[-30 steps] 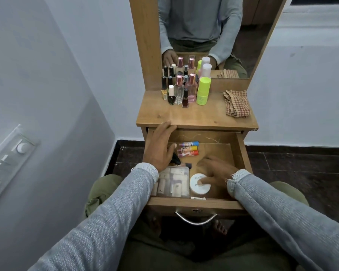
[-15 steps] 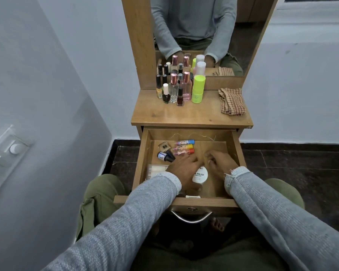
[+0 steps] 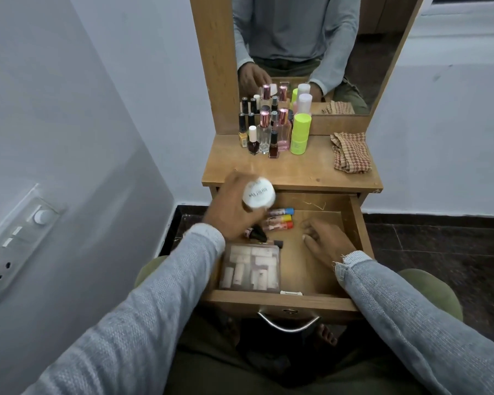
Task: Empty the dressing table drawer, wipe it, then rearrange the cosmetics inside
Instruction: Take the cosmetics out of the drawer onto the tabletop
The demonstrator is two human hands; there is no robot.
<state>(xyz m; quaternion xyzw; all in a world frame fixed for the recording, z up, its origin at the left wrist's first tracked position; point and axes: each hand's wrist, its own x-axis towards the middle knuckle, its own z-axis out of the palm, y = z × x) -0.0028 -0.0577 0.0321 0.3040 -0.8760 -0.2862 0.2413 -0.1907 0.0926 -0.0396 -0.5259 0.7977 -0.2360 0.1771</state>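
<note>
Grey knit sweater with long sleeves [image 3: 131,323], right cuff [image 3: 351,262] kinda frayed, plus olive green trousers [image 3: 428,283] and bare feet [image 3: 325,336].

White walls [image 3: 77,115] on left and right. Switch panel [image 3: 10,246] on left wall. Dark tiled floor [image 3: 439,252]. Wooden mirror frame [image 3: 213,67] above the tabletop [image 3: 291,172]; mirror [image 3: 377,61] reflects dim room.

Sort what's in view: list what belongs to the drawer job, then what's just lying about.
Job: drawer; white jar in left hand; lip balm sticks; clear pouch; bottles on top; checked cloth; right hand.

Lying about: wall switchboard; mirror.
</note>
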